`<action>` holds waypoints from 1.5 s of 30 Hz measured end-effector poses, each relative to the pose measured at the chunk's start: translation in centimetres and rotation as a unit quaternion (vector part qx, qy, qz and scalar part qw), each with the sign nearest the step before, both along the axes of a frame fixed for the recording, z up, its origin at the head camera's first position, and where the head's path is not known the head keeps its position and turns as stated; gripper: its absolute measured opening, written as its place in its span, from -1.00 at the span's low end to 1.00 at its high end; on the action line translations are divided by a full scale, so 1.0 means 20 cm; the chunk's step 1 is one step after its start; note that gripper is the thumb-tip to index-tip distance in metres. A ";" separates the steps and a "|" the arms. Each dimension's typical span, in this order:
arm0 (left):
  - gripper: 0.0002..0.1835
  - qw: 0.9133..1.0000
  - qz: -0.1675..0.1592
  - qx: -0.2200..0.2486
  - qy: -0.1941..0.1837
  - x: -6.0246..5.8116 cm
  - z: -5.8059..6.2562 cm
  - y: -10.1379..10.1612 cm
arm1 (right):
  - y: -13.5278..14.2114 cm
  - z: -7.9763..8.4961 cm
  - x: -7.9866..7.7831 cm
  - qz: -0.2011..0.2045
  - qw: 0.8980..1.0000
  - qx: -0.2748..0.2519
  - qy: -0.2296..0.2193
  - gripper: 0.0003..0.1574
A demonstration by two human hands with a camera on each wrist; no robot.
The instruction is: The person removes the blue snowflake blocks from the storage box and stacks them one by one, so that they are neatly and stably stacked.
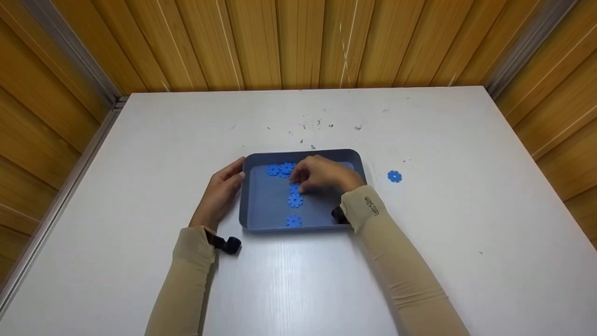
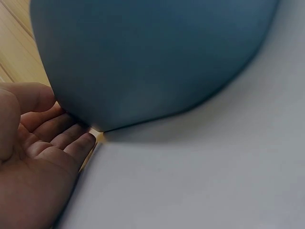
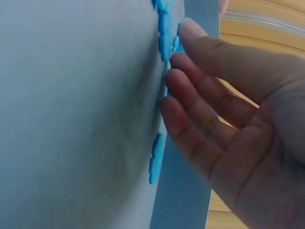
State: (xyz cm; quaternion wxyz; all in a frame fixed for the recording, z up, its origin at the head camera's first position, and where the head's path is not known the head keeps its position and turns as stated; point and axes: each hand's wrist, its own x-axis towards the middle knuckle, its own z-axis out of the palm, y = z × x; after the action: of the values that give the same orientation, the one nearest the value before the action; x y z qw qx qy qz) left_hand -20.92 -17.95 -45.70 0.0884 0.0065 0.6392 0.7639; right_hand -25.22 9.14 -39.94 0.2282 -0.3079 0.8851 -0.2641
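A grey-blue tray lies on the table with several blue notched discs in it. My left hand rests at its left side, fingertips and thumb against the outer wall; the left wrist view shows these fingers fairly straight. Inside the tray is my right hand, its thumb and fingertips low and apart around a blue disc. Just below that lies another disc, and one more disc sits near the front wall. Discs overlap in a cluster left of the right fingertips, which partly cover the middle discs.
A single blue disc lies on the white table, right of the tray. Small dark marks spot the tabletop behind the tray. Wood-patterned panels stand along the table's back and sides.
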 end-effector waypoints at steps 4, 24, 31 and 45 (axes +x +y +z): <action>-0.45 1.000 0.001 0.007 -0.001 0.00 -0.01 0.00 | -0.02 -0.02 0.00 0.006 1.000 0.006 0.005 -0.57; -0.45 1.000 -0.002 0.005 0.004 -0.01 -0.01 0.00 | 0.02 0.02 0.01 -0.009 1.000 -0.025 0.004 -0.81; -0.45 1.000 -0.004 -0.011 0.009 -0.01 -0.01 0.00 | 0.05 0.05 0.02 -0.022 1.000 -0.008 -0.001 -0.83; -0.45 1.000 -0.001 -0.003 0.001 -0.01 0.00 0.00 | 0.15 0.14 0.03 -0.023 0.999 -0.027 0.020 -0.81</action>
State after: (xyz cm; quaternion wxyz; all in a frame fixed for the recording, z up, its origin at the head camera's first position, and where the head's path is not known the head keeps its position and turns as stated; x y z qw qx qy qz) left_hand -21.06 -18.00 -45.78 0.0885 0.0071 0.6411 0.7623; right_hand -24.60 12.19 -37.16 0.1962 -0.2987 0.8888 -0.2870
